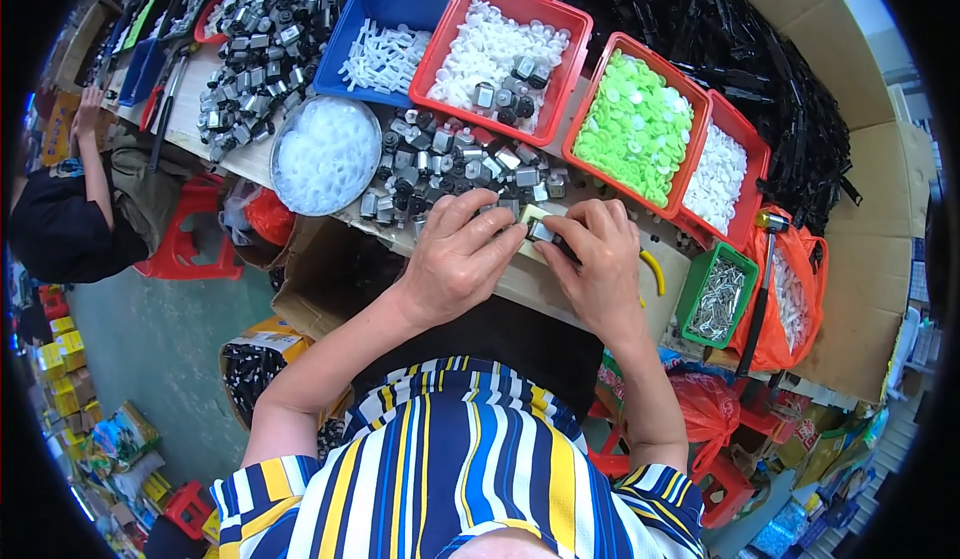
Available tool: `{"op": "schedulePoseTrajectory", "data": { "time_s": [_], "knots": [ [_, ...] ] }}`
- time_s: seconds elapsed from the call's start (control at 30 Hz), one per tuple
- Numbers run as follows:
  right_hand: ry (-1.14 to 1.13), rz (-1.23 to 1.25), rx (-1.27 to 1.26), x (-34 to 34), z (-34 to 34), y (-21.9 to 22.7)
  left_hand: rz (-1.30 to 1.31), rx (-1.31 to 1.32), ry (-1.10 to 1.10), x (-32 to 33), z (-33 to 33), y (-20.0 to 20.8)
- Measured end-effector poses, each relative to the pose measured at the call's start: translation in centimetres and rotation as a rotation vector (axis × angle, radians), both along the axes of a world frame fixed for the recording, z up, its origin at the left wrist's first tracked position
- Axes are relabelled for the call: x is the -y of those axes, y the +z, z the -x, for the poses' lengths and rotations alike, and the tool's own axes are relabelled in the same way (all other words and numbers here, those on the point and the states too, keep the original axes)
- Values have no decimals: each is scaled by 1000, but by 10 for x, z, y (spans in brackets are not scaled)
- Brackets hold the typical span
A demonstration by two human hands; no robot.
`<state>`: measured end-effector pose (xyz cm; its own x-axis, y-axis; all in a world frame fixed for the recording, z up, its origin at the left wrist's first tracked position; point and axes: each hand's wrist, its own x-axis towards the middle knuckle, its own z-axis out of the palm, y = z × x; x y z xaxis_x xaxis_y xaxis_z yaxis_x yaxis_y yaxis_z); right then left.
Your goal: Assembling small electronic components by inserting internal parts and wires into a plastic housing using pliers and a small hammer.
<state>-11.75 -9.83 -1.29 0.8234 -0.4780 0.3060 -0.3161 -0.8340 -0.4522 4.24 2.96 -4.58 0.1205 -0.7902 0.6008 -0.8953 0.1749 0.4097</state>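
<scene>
At the table's front edge my two hands meet over a small silver and black motor [541, 230]. Thumb and fingers of my right hand [603, 271] pinch it. A pale yellowish block [533, 215] shows right beside it. My left hand [452, 264] is closed, its fingertips close to the block and motor; what they grip is hidden. Just beyond my left hand lies a heap of similar small motors [435, 154]. A yellow-handled tool [653, 271] lies to the right of my right hand, partly covered by it.
Behind the heap stand a blue bin [335, 57] of white pins, a red bin [425, 74] with white parts and motors, and a red bin [577, 144] of green discs. A round tub [325, 154], a green basket [690, 319] of metal pieces and a hammer [757, 304] flank them. Another person sits left.
</scene>
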Motion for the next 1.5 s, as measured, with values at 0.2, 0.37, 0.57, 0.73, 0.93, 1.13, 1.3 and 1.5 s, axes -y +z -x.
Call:
{"op": "schedulePoseTrajectory", "data": {
  "time_s": [0.2, 0.37, 0.57, 0.73, 0.93, 1.13, 1.3, 1.5],
  "knots": [
    [-3, -36, 87, 1, 1, -9, -8, 3, 17, -4, -1, 3],
    [-10, -151, 139, 4, 3, -14, -21, 13, 8, -2, 0, 2],
    [-2, -41, 24, 3, -2, -3, -63, 153, -6, 5, 4, -2],
    [7, -49, 10, 1, -3, -3, -40, 304, -11, 0, 5, -8],
    [-21, 56, 48, -11, 5, -15, -52, 470, -81, 1, 1, -4],
    [-58, 108, 22, -16, 20, -9, -103, 566, -197, 3, -7, 3],
    [-350, 191, 124, 13, 83, 19, -89, 447, -163, 0, -13, 0],
    [-580, 158, 83, 29, 152, 13, -131, 414, -203, 10, -5, 2]
  ]
}}
